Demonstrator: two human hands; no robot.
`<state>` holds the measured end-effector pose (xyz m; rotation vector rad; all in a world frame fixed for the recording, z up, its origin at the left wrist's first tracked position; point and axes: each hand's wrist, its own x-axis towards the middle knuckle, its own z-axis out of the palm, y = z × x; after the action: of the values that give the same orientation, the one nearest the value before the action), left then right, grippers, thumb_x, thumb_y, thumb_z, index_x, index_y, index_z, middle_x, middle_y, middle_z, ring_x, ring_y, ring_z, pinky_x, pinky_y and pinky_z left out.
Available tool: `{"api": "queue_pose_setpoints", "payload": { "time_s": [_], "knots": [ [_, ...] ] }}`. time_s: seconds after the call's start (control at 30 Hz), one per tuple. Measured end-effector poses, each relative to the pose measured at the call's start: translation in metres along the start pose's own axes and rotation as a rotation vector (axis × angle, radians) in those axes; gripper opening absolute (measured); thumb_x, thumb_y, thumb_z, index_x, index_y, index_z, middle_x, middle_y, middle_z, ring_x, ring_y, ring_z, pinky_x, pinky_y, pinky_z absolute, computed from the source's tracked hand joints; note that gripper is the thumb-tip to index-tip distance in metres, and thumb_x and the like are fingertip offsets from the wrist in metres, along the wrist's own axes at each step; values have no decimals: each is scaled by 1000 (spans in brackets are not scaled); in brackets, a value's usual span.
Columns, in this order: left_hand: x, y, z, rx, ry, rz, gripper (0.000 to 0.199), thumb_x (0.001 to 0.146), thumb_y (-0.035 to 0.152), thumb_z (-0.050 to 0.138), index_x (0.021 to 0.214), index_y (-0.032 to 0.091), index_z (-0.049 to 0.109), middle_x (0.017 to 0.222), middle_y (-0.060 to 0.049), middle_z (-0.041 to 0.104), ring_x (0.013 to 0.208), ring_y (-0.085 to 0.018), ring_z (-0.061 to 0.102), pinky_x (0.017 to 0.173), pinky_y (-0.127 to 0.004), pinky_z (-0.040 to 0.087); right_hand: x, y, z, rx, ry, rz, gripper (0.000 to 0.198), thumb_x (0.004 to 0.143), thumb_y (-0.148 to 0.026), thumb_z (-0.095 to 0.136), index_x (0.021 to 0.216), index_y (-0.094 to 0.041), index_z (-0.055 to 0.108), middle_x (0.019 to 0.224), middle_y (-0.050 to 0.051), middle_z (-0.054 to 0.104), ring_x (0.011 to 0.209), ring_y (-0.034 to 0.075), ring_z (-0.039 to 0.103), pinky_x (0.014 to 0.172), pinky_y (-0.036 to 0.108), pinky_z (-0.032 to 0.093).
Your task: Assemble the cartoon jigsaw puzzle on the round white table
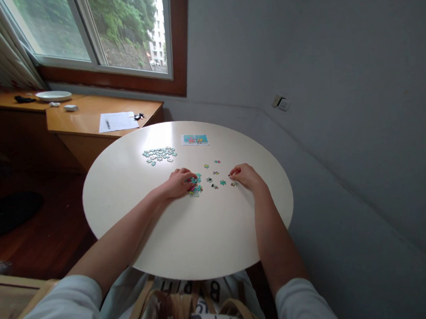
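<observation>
A small joined section of jigsaw puzzle, teal with pink and yellow parts, lies flat on the round white table. My left hand is at its left side, fingers bent and fingertips on the pieces, partly covering them. To the right, my right hand pinches a small dark-looking puzzle piece just over the table. Between my hands lie several loose puzzle pieces, among them a teal piece and a yellow-green piece. One more loose piece sits just below my right fingertips.
A pile of teal puzzle pieces lies at the table's back left. Behind it and to the right is a picture card. A wooden desk carries paper, keys and a white plate. A wall stands at right.
</observation>
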<state>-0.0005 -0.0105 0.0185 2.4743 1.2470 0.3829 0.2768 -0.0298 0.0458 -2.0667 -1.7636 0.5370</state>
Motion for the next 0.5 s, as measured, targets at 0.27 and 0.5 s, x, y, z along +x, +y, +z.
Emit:
{"api": "queue_pose_setpoints", "payload": {
  "time_s": [0.27,0.5],
  "knots": [
    [-1,0,1,-2,16,7,37,85,36,48,116,25,64,124,-8,55,115,-28,47,105,-42,34,4,1,5,9,-39,-71,24,71,-15,62,91,-15,75,71,0,64,58,8,49,58,21,36],
    [-1,1,-1,-1,14,17,38,86,38,47,116,24,64,124,-9,54,115,-28,47,105,-43,33,1,-1,5,23,-51,-95,34,68,-8,50,89,-18,75,65,-1,60,54,8,44,56,22,32]
  ]
}}
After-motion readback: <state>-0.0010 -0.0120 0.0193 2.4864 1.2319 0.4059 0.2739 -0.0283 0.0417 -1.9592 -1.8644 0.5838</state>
